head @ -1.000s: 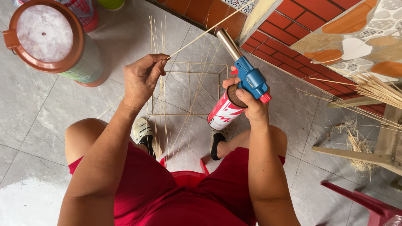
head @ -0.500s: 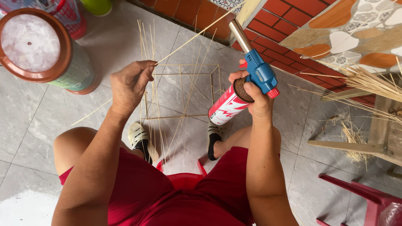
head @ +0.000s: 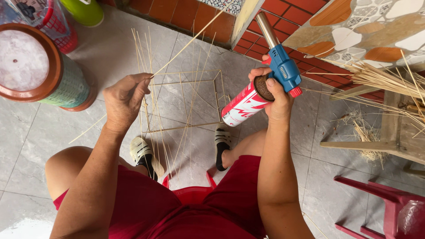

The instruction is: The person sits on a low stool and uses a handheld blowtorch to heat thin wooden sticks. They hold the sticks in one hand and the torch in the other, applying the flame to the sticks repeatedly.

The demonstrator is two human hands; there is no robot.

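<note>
You've got one thin stick (head: pixel 190 42) pinched at its lower end, slanting up and away toward the brick wall (head: pixel 177 13), and it crosses above the square frame of sticks (head: pixel 183 99) that stands on the floor tiles (head: pixel 110 53) between your feet. Your left hand (head: pixel 126 99) is closed, thumb and fingertips tight on that stick's end. Your right hand (head: pixel 274 95) is wrapped full round the neck of the torch (head: pixel 265 75), its red-and-white can angled down toward your knee, the blue head and metal nozzle pointing up at the wall; thumb near the red button.

Here's where it could bite you. I see no flame, but if that nozzle lights while it's aimed like this, the heat goes at the wall, not the stick. Swing it left and you sweep close past your own left fingers. These sticks look dry and very thin, so hold heat on one spot too long and I'd expect scorch, then a snap. Watch the loose sticks leaning over the frame, and that big bundle of sticks (head: pixel 380 79) on the wooden bench (head: pixel 398 137) at your right: a stray flame could catch them. The big lidded tub (head: pixel 31 66) and red stool (head: pixel 389 208) sit well apart.
</note>
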